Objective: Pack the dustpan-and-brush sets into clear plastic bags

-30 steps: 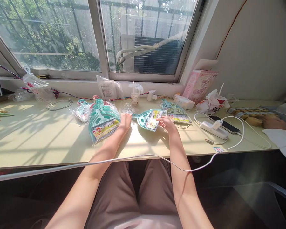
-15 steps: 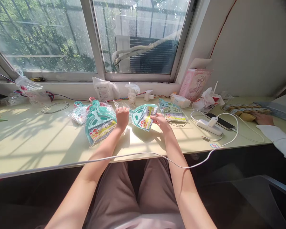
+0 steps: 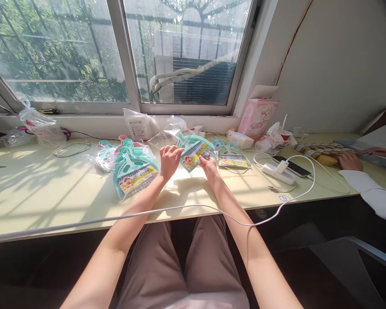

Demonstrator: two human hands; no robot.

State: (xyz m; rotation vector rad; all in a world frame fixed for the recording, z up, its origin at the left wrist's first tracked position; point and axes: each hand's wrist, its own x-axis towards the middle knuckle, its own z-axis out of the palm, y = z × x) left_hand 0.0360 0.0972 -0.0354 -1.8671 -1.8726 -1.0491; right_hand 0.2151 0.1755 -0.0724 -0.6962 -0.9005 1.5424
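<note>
I hold a teal mini dustpan-and-brush set (image 3: pixel 193 151) with a printed label, lifted a little above the pale desk (image 3: pixel 51 193). My left hand (image 3: pixel 169 159) grips its left side, where a clear plastic bag (image 3: pixel 173 128) hangs around the handle end. Pinching the set's lower right corner is my right hand (image 3: pixel 208 164). A stack of bagged teal sets (image 3: pixel 133 168) lies just left of my left hand. Another bagged set (image 3: pixel 230 155) lies to the right.
A white cable (image 3: pixel 180 211) runs along the desk's front edge to a charger (image 3: pixel 278 173) and phone (image 3: pixel 291 165). Along the window sill stand a pink box (image 3: pixel 257 116), bags and a spray bottle. Another person's sleeve (image 3: pixel 369 195) and hand (image 3: pixel 349 160) work at the right.
The dustpan set has risen off the desk and tilted, handle toward the window. My left hand moved from the desk onto the set and the clear bag now sits at its handle end.
</note>
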